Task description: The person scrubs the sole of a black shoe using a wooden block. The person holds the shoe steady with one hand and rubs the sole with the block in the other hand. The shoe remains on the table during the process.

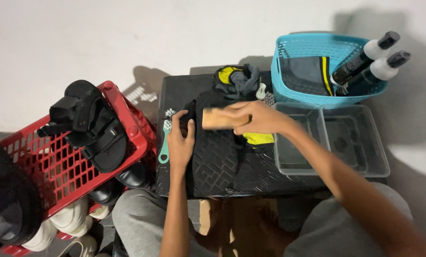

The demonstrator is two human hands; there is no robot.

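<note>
Brushing a black sandal at the centre of the frame.

My left hand [180, 143] presses the upturned black sandal [216, 157] flat on the black mat [270, 171], fingers spread over its left edge. My right hand [258, 118] grips a blurred wooden brush [218, 118] above the sandal's upper end, fingers clenched around it.

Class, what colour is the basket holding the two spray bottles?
Turquoise blue basket, an open lattice weave; the head view shows it, top right.

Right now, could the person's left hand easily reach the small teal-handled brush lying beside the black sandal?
Probably yes: the left hand rests on the black sandal, the teal-handled brush lies just beside it, nothing between them.
</note>
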